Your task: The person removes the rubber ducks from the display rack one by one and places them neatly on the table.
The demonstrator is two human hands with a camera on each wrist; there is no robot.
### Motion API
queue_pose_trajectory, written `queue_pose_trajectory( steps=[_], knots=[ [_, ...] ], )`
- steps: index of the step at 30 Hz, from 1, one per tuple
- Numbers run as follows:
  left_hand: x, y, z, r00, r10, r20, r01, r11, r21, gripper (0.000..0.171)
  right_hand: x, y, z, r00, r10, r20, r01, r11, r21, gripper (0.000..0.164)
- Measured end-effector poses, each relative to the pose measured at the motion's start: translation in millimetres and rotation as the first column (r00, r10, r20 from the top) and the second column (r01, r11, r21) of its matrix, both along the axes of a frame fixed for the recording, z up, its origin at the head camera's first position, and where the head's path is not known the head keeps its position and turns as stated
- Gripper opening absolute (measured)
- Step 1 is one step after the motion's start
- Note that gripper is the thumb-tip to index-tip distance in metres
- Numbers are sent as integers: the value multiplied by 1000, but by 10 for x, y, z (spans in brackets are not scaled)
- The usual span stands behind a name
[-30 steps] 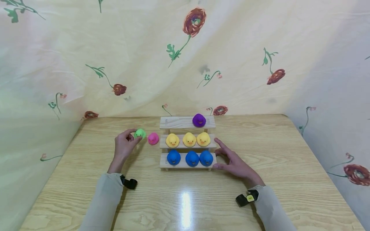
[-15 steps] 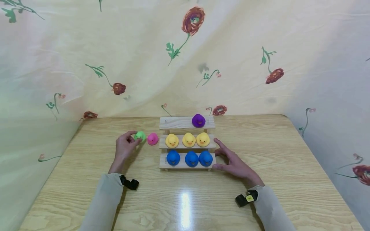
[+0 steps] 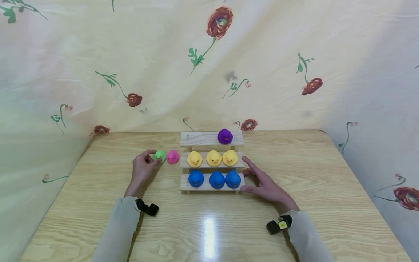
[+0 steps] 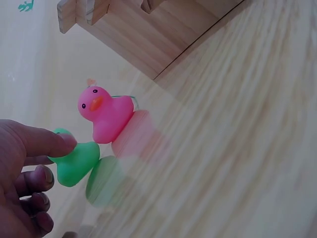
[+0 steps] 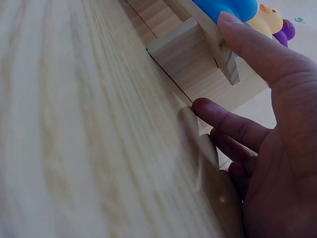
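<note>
My left hand (image 3: 144,167) pinches a green rubber duck (image 4: 79,163) between thumb and fingers, low at the tabletop. Right beside it on the table sits a pink rubber duck (image 4: 106,111), just left of the stand. The three-step wooden stand (image 3: 203,139) bears a purple duck (image 3: 225,137) on top, three yellow ducks (image 3: 214,159) on the middle step and three blue ducks (image 3: 217,180) on the lowest. At the stand's right end is my right hand (image 3: 266,186), fingers spread; in the right wrist view its thumb overlaps the lowest step's edge near a blue duck.
The pale wooden table (image 3: 170,225) reaches back to a flower-printed cloth (image 3: 163,65), which also hangs at both sides. A black camera strap sits on each wrist.
My left hand has brought the green duck down and slightly right, closer to the pink duck. The right hand stays at the stand's end.
</note>
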State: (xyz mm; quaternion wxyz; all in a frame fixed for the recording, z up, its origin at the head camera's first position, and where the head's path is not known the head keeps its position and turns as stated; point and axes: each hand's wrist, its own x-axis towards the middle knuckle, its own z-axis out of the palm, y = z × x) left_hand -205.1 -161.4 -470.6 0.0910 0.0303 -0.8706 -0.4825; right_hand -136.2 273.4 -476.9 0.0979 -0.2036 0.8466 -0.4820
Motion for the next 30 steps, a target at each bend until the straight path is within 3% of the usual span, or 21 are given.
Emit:
queue_pose_trajectory(
  steps=[18, 30],
  knots=[
    [0, 1, 10, 1000, 8, 29, -7, 1000, -18, 33, -28, 1, 76, 1000, -12, 22, 11, 1000, 17, 93],
    [5, 24, 114, 999, 19, 37, -19, 1000, 8, 45, -59, 9, 136, 999, 3, 51, -3, 1000, -5, 93]
  ],
)
